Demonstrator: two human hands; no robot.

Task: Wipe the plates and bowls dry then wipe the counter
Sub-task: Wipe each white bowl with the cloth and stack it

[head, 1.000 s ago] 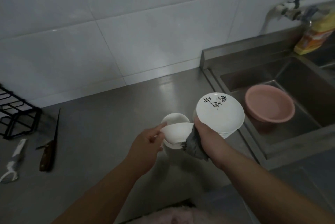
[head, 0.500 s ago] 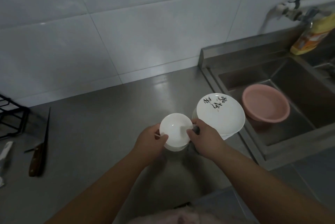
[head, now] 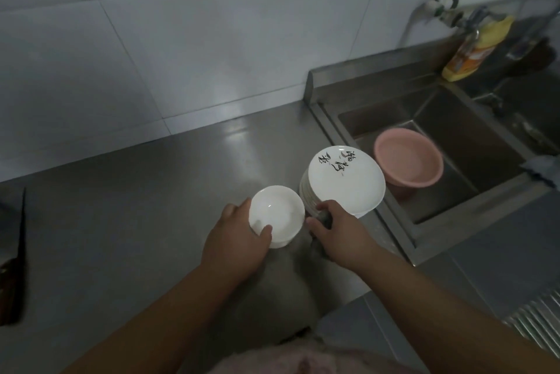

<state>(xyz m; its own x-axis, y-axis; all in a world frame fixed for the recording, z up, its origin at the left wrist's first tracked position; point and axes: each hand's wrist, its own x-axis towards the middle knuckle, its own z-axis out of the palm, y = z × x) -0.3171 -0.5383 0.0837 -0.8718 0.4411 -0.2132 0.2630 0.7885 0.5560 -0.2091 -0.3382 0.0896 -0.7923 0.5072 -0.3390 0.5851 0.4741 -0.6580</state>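
My left hand [head: 235, 244] grips a small white bowl [head: 277, 214] by its near rim, thumb over the edge, mouth facing up; it sits on or just above another white bowl, mostly hidden beneath. My right hand [head: 339, 232] holds a grey cloth [head: 323, 217] just right of that bowl, apart from it. Right behind the right hand stands a stack of white plates [head: 345, 181]; the top one bears black writing. All of this is on the steel counter [head: 136, 222].
A steel sink [head: 454, 143] lies right of the plates with a pink basin [head: 409, 161] in it. A yellow soap bottle [head: 472, 50] and a tap [head: 436, 6] stand behind it. A knife [head: 13, 261] lies at the counter's far left.
The small bowl turned from tilted to mouth-up and came down over the other bowl. My right hand with the cloth drew away from it to the right.
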